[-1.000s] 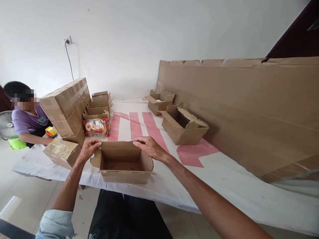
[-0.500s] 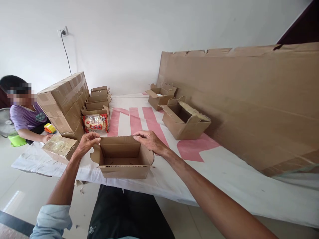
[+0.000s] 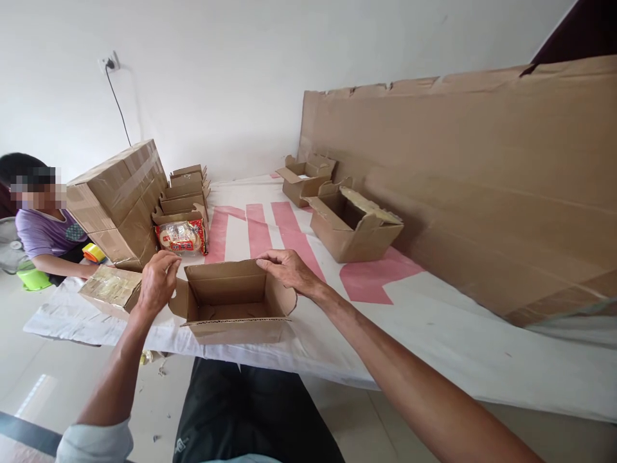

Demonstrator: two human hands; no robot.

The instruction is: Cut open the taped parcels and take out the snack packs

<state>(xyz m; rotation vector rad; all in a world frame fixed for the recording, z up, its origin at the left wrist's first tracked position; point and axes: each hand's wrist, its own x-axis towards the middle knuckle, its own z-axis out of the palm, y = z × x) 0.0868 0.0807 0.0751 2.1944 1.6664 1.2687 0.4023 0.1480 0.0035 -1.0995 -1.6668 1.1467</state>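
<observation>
An open cardboard box [image 3: 236, 331] stands at the table's near edge, with nothing seen inside it. My right hand [image 3: 286, 267] pinches the top of its far wall near the right corner. Just off the box's left flap is my left hand [image 3: 158, 280], fingers loosely bent and thumb apart, holding nothing. Beyond it, a red and clear snack packet [image 3: 180, 238] of round pieces leans against a row of open boxes [image 3: 180, 204]. To the left of my left hand lies a taped closed box [image 3: 110, 289].
Taped cartons [image 3: 118, 193] are stacked at the left. Two open boxes, a nearer one [image 3: 337, 238] and a farther one [image 3: 303, 186], stand before a tall cardboard sheet [image 3: 457, 167]. A person in purple [image 3: 43, 231] sits at the left, an arm toward the taped box, near a tape roll [image 3: 94, 253].
My left hand has let go of the box's far left corner and moved a little left. My right hand stays at the far wall. The view has shifted slightly.
</observation>
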